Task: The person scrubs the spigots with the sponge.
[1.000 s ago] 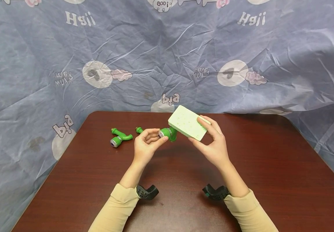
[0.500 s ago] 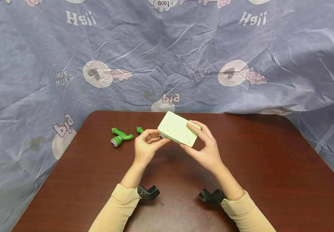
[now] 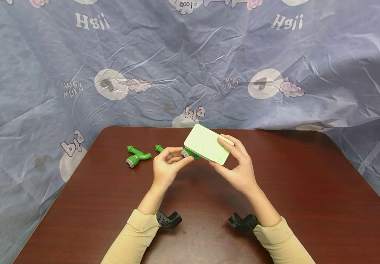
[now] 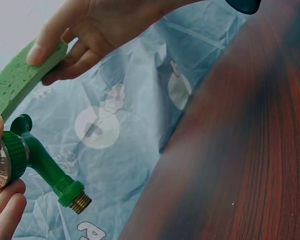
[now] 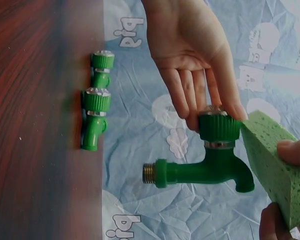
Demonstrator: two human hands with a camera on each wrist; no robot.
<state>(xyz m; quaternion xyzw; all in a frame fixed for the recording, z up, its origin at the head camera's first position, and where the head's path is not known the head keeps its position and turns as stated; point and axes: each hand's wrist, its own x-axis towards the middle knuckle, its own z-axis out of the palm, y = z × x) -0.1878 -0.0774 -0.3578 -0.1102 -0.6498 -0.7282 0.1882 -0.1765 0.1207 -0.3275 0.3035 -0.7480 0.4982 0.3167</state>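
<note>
My left hand (image 3: 165, 167) pinches a green tap (image 5: 210, 169) by its ridged round knob, above the table. The tap's brass threaded end shows in both wrist views. Between thumb and fingers, my right hand (image 3: 241, 170) grips a pale green sponge (image 3: 208, 143). The sponge hides much of the tap in the head view. In the right wrist view, a corner of the sponge lies close against the knob and the left fingertips; whether it touches the tap, I cannot tell.
Another green tap (image 3: 139, 155) lies on the dark red-brown table (image 3: 295, 183), left of the hands. A further green tap (image 3: 158, 147) shows only its end behind the left hand. A blue-grey printed cloth (image 3: 190, 66) hangs beyond the table's far edge.
The sponge moved left and down over the tap, covering the knob, then back slightly right and up. The left hand and its tap have hardly moved.
</note>
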